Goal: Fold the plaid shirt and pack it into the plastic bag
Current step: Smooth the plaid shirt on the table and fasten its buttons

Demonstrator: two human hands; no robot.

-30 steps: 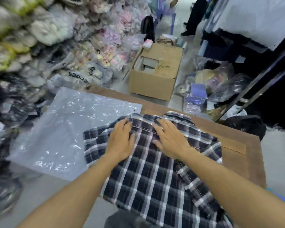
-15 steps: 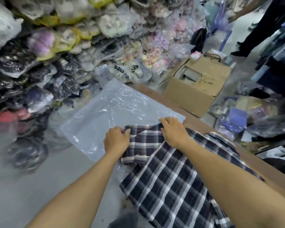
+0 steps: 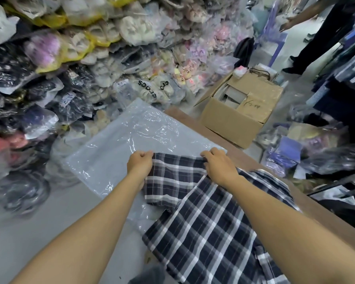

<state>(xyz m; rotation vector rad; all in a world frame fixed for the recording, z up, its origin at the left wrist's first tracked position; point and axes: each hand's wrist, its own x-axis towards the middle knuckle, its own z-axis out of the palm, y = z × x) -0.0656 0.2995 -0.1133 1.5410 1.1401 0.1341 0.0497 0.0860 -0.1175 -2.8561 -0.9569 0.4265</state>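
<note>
The dark blue and white plaid shirt (image 3: 203, 228) lies on the work surface, running from bottom right up to the middle. One sleeve (image 3: 172, 179) is stretched out to the left over the clear plastic bag (image 3: 135, 140), which lies flat. My left hand (image 3: 139, 162) is closed on the sleeve's far left corner. My right hand (image 3: 219, 165) grips the sleeve's far edge near the shoulder. Both hands hold the cloth taut between them.
A high wall of bagged shoes and clothes (image 3: 90, 58) rises along the left and back. An open cardboard box (image 3: 240, 111) sits on the floor beyond the brown table edge (image 3: 244, 158). More bagged goods (image 3: 295, 152) lie at right. A person (image 3: 324, 33) stands at top right.
My hands left the shirt's body, where they lay flat, and took hold of the left sleeve, spreading it wider over the bag. My view swung to the left.
</note>
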